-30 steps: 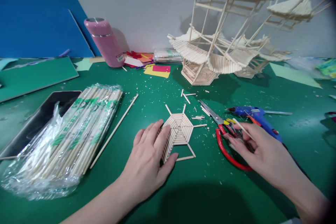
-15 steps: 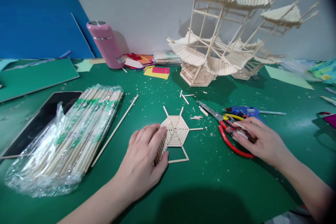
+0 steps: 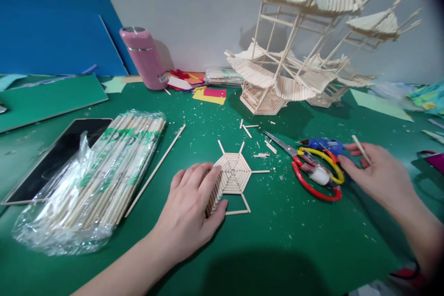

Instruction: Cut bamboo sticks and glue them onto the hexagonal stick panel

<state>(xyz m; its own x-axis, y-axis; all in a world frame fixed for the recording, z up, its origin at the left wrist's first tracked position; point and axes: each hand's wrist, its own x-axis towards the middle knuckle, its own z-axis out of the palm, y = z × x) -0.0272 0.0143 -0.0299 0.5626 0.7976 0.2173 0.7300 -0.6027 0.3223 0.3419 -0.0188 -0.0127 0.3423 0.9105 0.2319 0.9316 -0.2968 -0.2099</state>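
My left hand (image 3: 194,199) is curled over the left side of a web-like wooden stick piece (image 3: 236,173), thumb by its lower edge and fingers over a slanted stick panel. Several thin sticks stick out around its rim. My right hand (image 3: 381,171) pinches a short wooden stick (image 3: 361,149) between thumb and fingers. Just left of that hand lie the scissors (image 3: 317,171), with red and yellow handles and blades pointing up-left. Behind them rests a blue glue gun (image 3: 321,144), partly hidden at its right end by my fingers.
A plastic-wrapped bundle of sticks (image 3: 114,166) overlaps a dark tablet-like slab (image 3: 65,152) at left, with one long stick (image 3: 156,169) beside it. Stick pagoda models (image 3: 263,97) stand at the back, near a pink flask (image 3: 145,58). Offcuts (image 3: 262,154) litter the green table.
My right hand has let go of the scissors and moved right, still pinching the short stick. The scissors now lie on the table. My left hand stays on the stick piece.
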